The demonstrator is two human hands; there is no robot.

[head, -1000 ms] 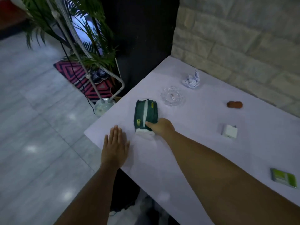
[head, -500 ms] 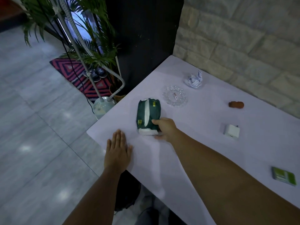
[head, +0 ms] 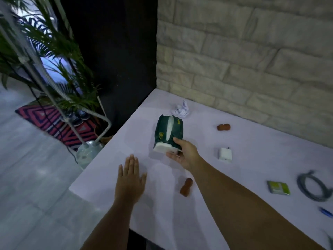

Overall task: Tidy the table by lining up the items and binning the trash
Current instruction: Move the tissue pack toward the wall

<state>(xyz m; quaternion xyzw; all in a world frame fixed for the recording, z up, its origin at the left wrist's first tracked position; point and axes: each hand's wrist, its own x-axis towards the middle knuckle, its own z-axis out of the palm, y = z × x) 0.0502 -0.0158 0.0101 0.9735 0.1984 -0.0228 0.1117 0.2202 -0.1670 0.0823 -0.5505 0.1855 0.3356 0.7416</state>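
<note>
My right hand point(head: 183, 152) grips the near end of a dark green tissue pack point(head: 168, 132) and holds it tilted above the white table point(head: 261, 156). The glass ashtray seen earlier is hidden behind the pack. My left hand point(head: 130, 179) lies flat and open on the table near its left edge. A crumpled white paper point(head: 181, 110) sits beyond the pack, close to the stone wall. Also on the table are a brown peanut-shaped piece point(head: 223, 127), a second brown piece point(head: 186, 187), a white charger point(head: 225, 154), a green card point(head: 278, 188), a grey cable point(head: 313, 185) and a blue pen point(head: 325, 212).
A stone wall point(head: 252, 60) runs along the table's far side. To the left stand a palm plant point(head: 45, 51), a garment steamer with its base point(head: 88, 152) on the tiled floor, and a patterned rug point(head: 54, 121) with shoes.
My right hand has lifted the tissue pack off the table and tilted it up. The camera has turned right, bringing the cable, pen and second brown piece into view. My left hand stays flat.
</note>
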